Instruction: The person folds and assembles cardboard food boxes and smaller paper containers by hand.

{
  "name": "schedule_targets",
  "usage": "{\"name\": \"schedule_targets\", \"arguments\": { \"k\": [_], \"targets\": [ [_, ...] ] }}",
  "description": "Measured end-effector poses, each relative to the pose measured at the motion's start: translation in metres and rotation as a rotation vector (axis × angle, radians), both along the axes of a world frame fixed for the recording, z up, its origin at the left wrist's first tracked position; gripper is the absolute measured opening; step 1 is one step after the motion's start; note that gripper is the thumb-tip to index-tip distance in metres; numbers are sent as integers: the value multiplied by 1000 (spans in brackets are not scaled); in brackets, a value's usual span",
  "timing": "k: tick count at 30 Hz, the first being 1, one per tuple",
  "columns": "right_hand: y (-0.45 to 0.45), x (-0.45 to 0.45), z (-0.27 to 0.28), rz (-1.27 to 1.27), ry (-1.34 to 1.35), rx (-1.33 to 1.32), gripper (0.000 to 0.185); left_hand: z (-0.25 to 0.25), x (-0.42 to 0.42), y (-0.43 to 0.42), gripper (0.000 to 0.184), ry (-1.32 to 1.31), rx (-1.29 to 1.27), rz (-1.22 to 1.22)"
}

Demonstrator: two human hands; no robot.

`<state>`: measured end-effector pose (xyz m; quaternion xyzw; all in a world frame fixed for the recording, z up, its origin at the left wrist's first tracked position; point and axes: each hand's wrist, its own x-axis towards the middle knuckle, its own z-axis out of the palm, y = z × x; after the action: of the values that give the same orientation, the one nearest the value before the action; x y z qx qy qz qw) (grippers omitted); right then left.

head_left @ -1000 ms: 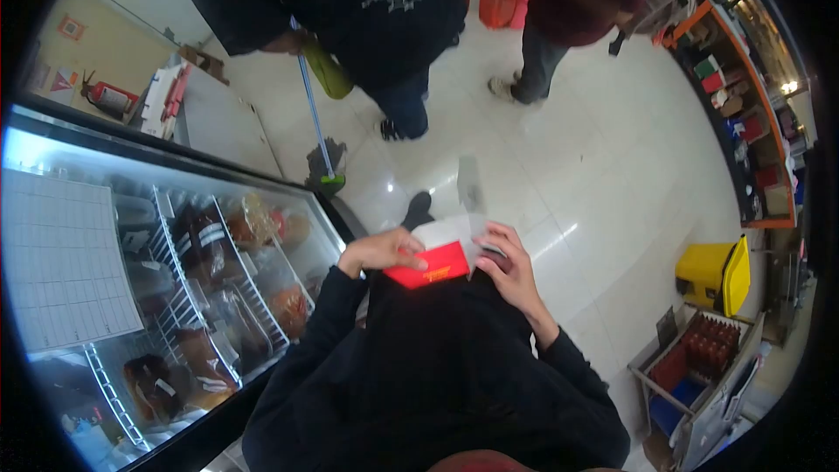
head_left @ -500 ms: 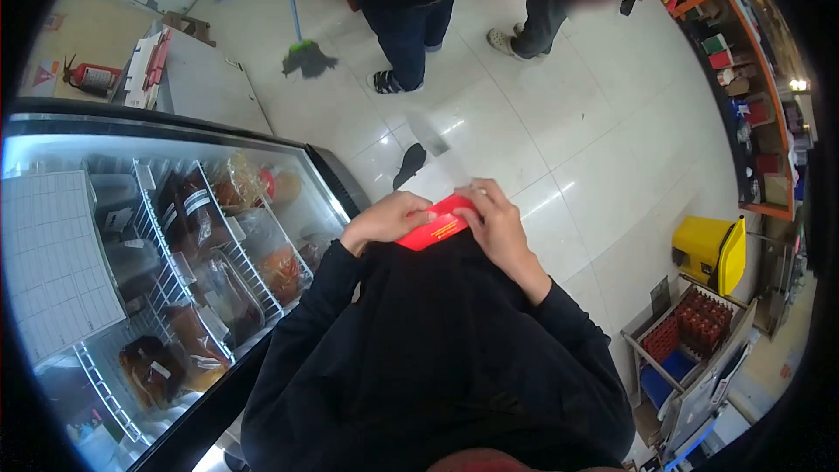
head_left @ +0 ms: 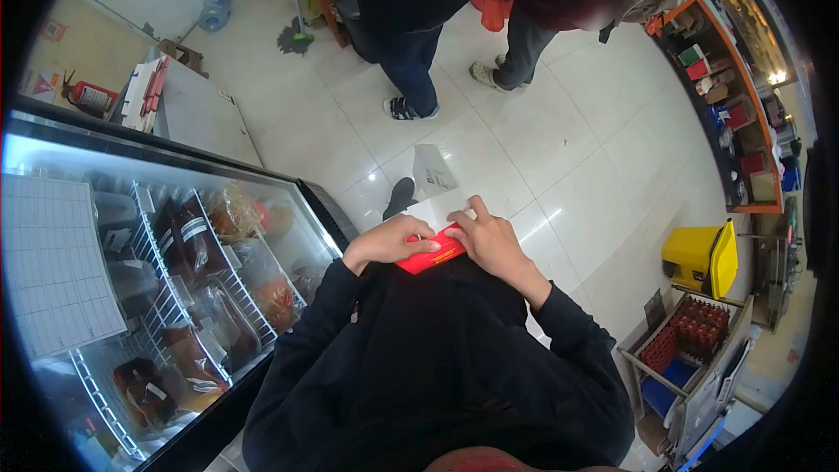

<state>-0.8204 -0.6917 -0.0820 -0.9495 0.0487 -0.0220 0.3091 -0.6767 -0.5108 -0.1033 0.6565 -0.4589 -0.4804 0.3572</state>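
Note:
Close to my body I hold a red-and-white folded carton [head_left: 432,255], with yellow print on its red panel. Its white inner side faces up, and a pale grey printed flap sticks out at the far end. My left hand [head_left: 393,240] pinches the carton's left side, thumb on the red panel. On the right side, the thumb and fingers of my right hand [head_left: 489,240] are closed on its upper edge. What lies beneath the carton is hidden.
A lit fridge [head_left: 288,201] with wire dividers and bagged food stands to my left. Two people stand ahead, near a broom [head_left: 302,35]. At right are an orange-edged shelf [head_left: 773,157], a yellow bin [head_left: 690,253] and a cart [head_left: 669,393] with red-brown trays.
My hands have shifted on the carton, the right one moving inward and down. The pale flap shows more clearly. The people and the broom have moved in the view.

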Motion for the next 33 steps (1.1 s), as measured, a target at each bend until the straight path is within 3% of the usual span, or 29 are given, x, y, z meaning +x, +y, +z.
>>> {"name": "schedule_targets", "arguments": {
  "k": [2, 5, 6, 9, 10, 13, 14, 18, 21, 26, 29, 33],
  "targets": [
    [0, 4, -4, -8, 104, -134, 25, -6, 1, 1, 26, 27, -38, 66],
    [-17, 7, -18, -111, 21, -73, 27, 4, 7, 16, 17, 46, -177, 390],
    [-21, 9, -16, -161, -47, 7, 26, 14, 12, 25, 11, 177, -54, 458],
    [-14, 15, -7, -247, -30, 103, 25, 3, 14, 37, 12, 260, -232, 482],
    [-8, 17, -5, -241, -12, 147, 24, -1, 12, 35, 17, 252, -271, 490],
    [7, 22, 0, -229, 9, 221, 24, 2, -5, 16, 22, -241, -452, 578],
    [9, 23, 4, -230, 0, 209, 24, 1, -6, 15, 28, -282, -414, 557],
    [14, 27, 17, -204, 12, 265, 21, 6, 0, 22, 29, -34, -328, 711],
    [22, 34, 15, -180, -2, 252, 17, 13, 7, 28, 30, -269, -327, 552],
    [33, 45, 26, -89, -68, 198, 15, -4, -3, 31, 33, -269, -302, 359],
    [30, 52, 20, -96, -23, 274, 17, 14, -10, 32, 35, -173, -274, 454],
    [40, 61, -1, -167, -85, 386, 14, 11, -19, 28, 19, -405, -250, 475]
  ]
}}
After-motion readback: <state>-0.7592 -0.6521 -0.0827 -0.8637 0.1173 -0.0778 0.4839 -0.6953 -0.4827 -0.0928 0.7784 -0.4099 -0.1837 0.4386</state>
